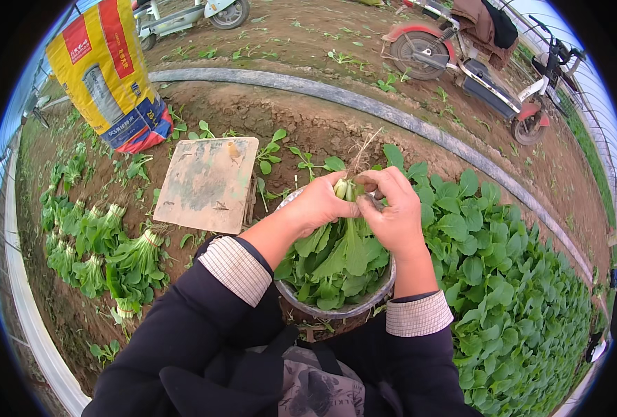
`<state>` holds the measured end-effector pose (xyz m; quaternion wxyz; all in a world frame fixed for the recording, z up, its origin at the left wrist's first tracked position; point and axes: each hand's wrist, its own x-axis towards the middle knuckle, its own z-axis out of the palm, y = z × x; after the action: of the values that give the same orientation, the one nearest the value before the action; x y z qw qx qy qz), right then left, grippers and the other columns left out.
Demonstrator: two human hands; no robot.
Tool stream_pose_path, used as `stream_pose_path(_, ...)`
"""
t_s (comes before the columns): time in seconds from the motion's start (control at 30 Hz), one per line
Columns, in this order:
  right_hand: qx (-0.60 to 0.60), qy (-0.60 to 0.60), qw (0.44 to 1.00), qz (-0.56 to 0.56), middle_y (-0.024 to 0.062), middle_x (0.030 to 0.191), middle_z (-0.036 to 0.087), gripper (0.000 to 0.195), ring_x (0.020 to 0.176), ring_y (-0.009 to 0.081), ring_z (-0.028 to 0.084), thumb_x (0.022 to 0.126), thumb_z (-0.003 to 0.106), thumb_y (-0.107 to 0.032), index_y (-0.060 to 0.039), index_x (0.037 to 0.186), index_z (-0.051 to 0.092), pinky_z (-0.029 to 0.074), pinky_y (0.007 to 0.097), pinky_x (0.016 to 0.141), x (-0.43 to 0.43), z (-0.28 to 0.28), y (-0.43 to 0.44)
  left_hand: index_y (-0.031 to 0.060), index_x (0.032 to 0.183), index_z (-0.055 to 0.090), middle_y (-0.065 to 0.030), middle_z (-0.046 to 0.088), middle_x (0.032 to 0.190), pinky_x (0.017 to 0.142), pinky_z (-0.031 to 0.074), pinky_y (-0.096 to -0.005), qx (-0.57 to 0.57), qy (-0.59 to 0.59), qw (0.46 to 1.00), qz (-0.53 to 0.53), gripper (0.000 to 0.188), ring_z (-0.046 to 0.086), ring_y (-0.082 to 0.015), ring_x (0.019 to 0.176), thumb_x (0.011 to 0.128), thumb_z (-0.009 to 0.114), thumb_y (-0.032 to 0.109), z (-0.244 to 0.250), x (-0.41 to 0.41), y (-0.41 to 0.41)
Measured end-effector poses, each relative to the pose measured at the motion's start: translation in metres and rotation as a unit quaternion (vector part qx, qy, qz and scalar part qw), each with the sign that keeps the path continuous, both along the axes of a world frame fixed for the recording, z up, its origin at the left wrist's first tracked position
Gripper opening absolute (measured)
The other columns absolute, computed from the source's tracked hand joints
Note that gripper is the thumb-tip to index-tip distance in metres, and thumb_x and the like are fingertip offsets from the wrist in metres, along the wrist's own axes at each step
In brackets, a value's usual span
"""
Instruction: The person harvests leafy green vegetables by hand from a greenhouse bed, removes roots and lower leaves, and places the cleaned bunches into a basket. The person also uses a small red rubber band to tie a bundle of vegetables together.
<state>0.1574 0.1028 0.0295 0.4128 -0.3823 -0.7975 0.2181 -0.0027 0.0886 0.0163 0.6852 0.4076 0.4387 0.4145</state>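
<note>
Between both hands, above a round basin (334,314), is a small bunch of leafy greens (351,250), its thin roots upward and its leaves hanging down. My left hand (325,202) is closed around the pale stems from the left. The fingers of my right hand (392,208) pinch at the stems and root ends from the right; its fingertips are partly hidden. More loose greens (329,294) fill the basin below. On the soil at the left lie several tied bundles of greens (136,260), at least one with a red band around its stems.
A worn square board (206,182) stands left of the basin. A yellow, red and blue sack (110,78) stands behind it. Dense growing greens (511,292) cover the right side. A grey hose-like strip (308,83) crosses the soil ahead, with an electric bike (475,78) and a pale scooter (183,26) beyond.
</note>
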Motion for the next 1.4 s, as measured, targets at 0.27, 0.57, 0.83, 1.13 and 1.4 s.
stream_pose_path(0.27,0.15,-0.118,0.98,-0.053,0.0033,0.077,0.054,0.016,0.074,0.0244,0.055,0.068,0.066,-0.007,-0.0087,0.079,0.055,0.044,0.0366,0.062,-0.009,-0.011,-0.001,0.002,0.116,0.056,-0.0005,0.063,0.1,0.083,0.047,-0.0268,0.029,0.08,0.994,-0.072,0.048,0.058,-0.0093,0.091,0.072,0.073,-0.002,-0.02,-0.007,0.003)
stream_pose_path(0.57,-0.171,0.078,0.98,-0.064,0.0118,0.108,0.057,0.036,0.102,0.0265,0.057,0.068,0.068,-0.012,-0.0031,0.101,0.058,0.046,0.0347,0.086,0.013,-0.026,0.014,0.0118,0.099,0.067,-0.0125,0.032,0.141,0.1,0.035,-0.0379,0.196,0.484,0.852,0.037,0.026,0.032,-0.023,0.126,0.074,0.075,0.015,0.0,-0.015,-0.003)
stream_pose_path(0.83,-0.319,0.08,0.933,0.144,0.0111,0.11,0.061,0.068,0.105,0.025,0.057,0.066,0.075,-0.023,-0.0064,0.126,0.049,0.041,0.0407,0.094,-0.045,-0.038,-0.026,0.001,0.115,0.058,-0.0084,0.059,0.116,0.096,0.04,-0.0334,0.231,0.021,0.973,-0.009,0.045,0.052,-0.0181,0.11,0.078,0.073,0.021,0.001,-0.026,-0.016)
stream_pose_path(1.13,-0.464,-0.052,0.835,0.292,0.0171,0.121,0.052,0.08,0.115,0.027,0.048,0.068,0.077,-0.027,-0.001,0.135,0.04,0.04,0.0369,0.097,-0.05,-0.047,0.015,0.0007,0.104,0.06,-0.0128,0.064,0.105,0.095,0.043,-0.0372,0.056,-0.09,0.992,-0.067,0.038,0.057,-0.0229,0.107,0.073,0.078,0.013,0.005,-0.061,-0.005)
stream_pose_path(1.4,-0.472,-0.109,0.874,0.039,0.0141,0.124,0.053,0.057,0.12,0.0284,0.046,0.075,0.072,-0.03,-0.0024,0.122,0.052,0.035,0.0399,0.103,-0.061,-0.191,0.149,0.0019,0.092,0.056,-0.0043,0.06,0.079,0.067,0.048,-0.0265,0.047,0.047,0.992,0.104,0.03,0.058,-0.0126,0.072,0.076,0.078,0.015,0.011,-0.077,0.003)
